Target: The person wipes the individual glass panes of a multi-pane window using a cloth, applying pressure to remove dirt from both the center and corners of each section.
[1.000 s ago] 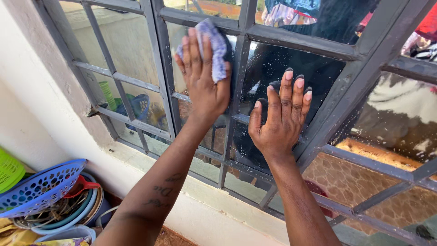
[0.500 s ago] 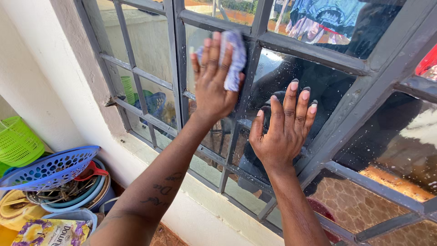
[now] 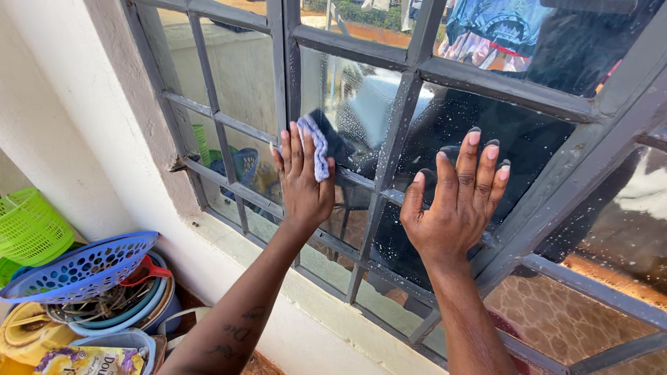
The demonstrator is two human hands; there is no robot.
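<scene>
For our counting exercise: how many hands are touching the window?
2. The left hand presses a blue cloth on a pane by the grey bars; the right hand lies flat on the dark pane beside it.

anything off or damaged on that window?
No breakage visible. The grey metal-framed window has white droplets and smears on the pane beside the right hand. The left hand presses a blue-and-white cloth to the next pane.
</scene>
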